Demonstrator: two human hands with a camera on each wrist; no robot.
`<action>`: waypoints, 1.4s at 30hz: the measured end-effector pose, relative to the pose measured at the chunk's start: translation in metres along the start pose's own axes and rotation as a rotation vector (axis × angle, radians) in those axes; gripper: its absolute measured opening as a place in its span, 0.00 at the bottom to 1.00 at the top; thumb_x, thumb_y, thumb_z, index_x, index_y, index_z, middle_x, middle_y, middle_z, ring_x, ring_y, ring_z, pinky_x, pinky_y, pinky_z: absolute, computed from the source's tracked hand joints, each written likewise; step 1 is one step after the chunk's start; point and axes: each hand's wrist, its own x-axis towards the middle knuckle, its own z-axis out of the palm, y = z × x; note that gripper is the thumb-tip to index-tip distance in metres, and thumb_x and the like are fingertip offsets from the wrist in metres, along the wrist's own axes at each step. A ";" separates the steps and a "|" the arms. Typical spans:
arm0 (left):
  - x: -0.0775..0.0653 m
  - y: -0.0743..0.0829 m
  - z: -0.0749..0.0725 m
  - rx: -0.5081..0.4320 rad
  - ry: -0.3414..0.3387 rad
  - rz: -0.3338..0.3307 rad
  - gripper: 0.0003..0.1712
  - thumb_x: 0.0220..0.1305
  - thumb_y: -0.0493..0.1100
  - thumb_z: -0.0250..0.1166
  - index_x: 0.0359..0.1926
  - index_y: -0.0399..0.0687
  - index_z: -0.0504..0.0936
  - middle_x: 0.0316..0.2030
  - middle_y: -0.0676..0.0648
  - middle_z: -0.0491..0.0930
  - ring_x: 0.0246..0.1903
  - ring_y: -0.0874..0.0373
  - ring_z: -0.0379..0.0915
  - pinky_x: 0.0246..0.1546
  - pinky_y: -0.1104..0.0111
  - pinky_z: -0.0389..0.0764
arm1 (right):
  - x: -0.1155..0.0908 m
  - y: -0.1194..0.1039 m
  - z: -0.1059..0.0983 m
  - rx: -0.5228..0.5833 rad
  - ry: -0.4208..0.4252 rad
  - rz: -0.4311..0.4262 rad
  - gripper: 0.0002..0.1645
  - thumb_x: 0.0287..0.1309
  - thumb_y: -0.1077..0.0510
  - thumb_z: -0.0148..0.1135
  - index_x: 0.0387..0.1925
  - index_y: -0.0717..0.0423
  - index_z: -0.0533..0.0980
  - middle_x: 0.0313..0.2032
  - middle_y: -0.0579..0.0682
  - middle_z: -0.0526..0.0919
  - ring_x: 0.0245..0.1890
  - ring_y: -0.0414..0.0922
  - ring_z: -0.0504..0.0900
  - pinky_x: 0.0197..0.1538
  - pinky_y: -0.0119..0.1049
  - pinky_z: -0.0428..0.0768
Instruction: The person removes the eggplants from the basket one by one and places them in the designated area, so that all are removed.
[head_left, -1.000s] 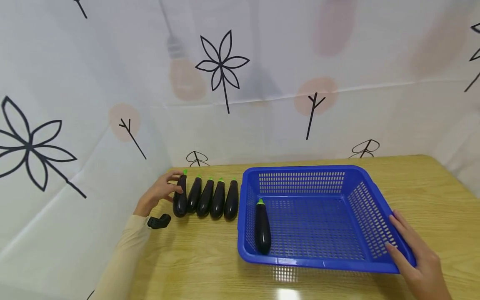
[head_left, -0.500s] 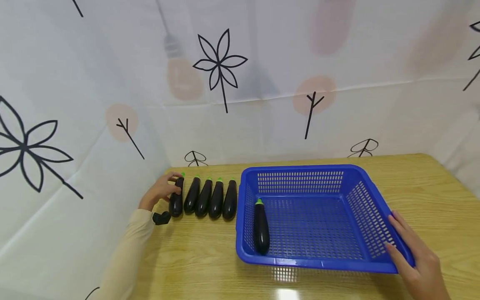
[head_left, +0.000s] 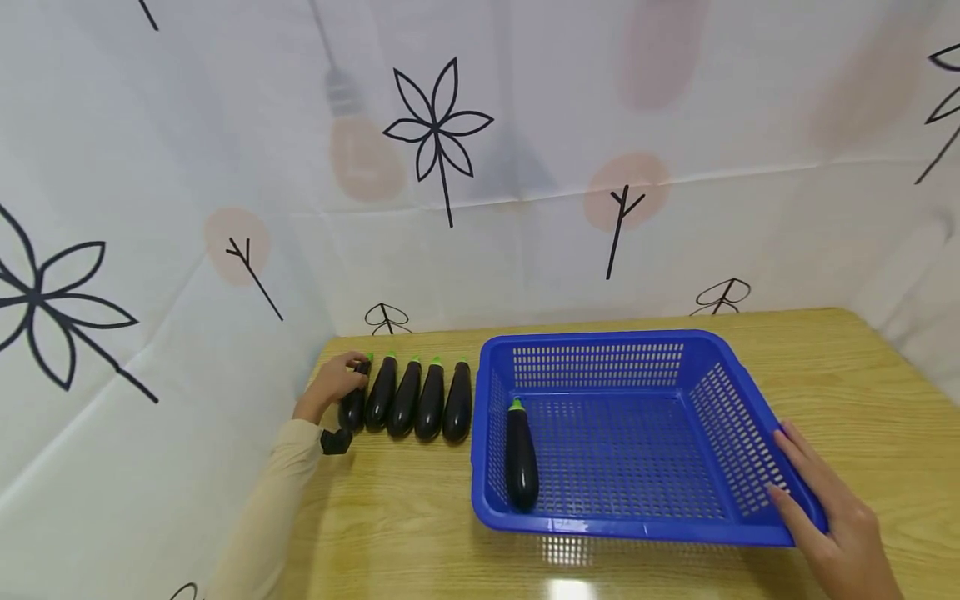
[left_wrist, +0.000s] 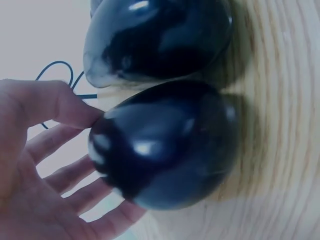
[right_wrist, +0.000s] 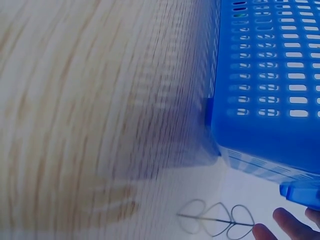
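Observation:
My left hand (head_left: pixel 337 382) holds the leftmost eggplant (head_left: pixel 352 407) of a row on the table. In the left wrist view, the thumb lies on one side of this dark, glossy eggplant (left_wrist: pixel 165 150) and the fingers on the other, partly hidden behind it. A neighbouring eggplant (left_wrist: pixel 155 40) lies close beside it. My right hand (head_left: pixel 840 517) grips the right rim of a blue perforated basket (head_left: pixel 600 525), thumb on the inner side. Only some right fingertips (right_wrist: pixel 287 222) show in the right wrist view. One eggplant (head_left: pixel 522 458) with a green stem end lies inside the basket, along its left wall.
Several more eggplants, such as the rightmost one (head_left: pixel 458 404), lie side by side left of the basket. The wooden table (head_left: pixel 405 517) backs onto a white patterned cloth (head_left: pixel 517 250), which also hangs at the left. A black wrist device (head_left: pixel 336 441) sits at the left cuff.
The leftmost eggplant shifted slightly left, then back toward the row, and its stem end came lower. My left hand moved with it. The right hand and basket stayed put.

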 end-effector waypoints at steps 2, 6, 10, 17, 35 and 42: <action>0.000 -0.001 0.002 0.015 0.037 0.023 0.28 0.60 0.37 0.54 0.63 0.36 0.68 0.61 0.28 0.64 0.46 0.37 0.70 0.32 0.57 0.73 | 0.000 0.000 0.000 -0.007 -0.005 0.001 0.38 0.55 0.70 0.59 0.68 0.52 0.64 0.70 0.48 0.58 0.65 0.23 0.53 0.59 0.11 0.47; 0.000 -0.003 0.004 0.025 0.112 0.053 0.26 0.62 0.37 0.53 0.61 0.34 0.69 0.60 0.28 0.64 0.57 0.33 0.64 0.46 0.49 0.73 | 0.001 0.002 0.003 -0.013 0.000 -0.008 0.38 0.55 0.69 0.60 0.68 0.52 0.64 0.70 0.45 0.59 0.65 0.23 0.53 0.59 0.11 0.47; 0.000 -0.002 0.007 0.005 0.138 0.062 0.24 0.63 0.36 0.53 0.60 0.34 0.70 0.60 0.28 0.65 0.56 0.33 0.66 0.48 0.47 0.73 | -0.001 0.003 0.004 -0.010 0.015 -0.001 0.37 0.54 0.70 0.60 0.67 0.53 0.65 0.70 0.42 0.59 0.64 0.22 0.54 0.59 0.11 0.47; -0.005 0.004 0.007 -0.053 0.134 0.056 0.24 0.64 0.36 0.53 0.61 0.36 0.70 0.60 0.28 0.63 0.56 0.34 0.66 0.47 0.48 0.74 | -0.001 -0.002 0.002 -0.032 0.003 0.049 0.37 0.57 0.67 0.59 0.68 0.49 0.64 0.70 0.41 0.57 0.63 0.19 0.52 0.57 0.09 0.46; -0.023 0.031 -0.007 -0.145 0.158 0.058 0.24 0.65 0.42 0.56 0.61 0.43 0.71 0.62 0.35 0.65 0.60 0.38 0.63 0.53 0.47 0.70 | -0.002 -0.005 0.003 -0.044 -0.004 0.086 0.37 0.59 0.65 0.58 0.69 0.46 0.62 0.71 0.39 0.56 0.62 0.18 0.51 0.56 0.09 0.45; -0.036 0.051 -0.012 -0.290 0.116 0.096 0.24 0.66 0.41 0.57 0.62 0.41 0.70 0.60 0.34 0.67 0.57 0.40 0.66 0.52 0.48 0.72 | -0.002 -0.003 0.001 -0.042 0.012 0.052 0.37 0.57 0.67 0.59 0.68 0.49 0.64 0.70 0.38 0.57 0.62 0.19 0.52 0.58 0.11 0.45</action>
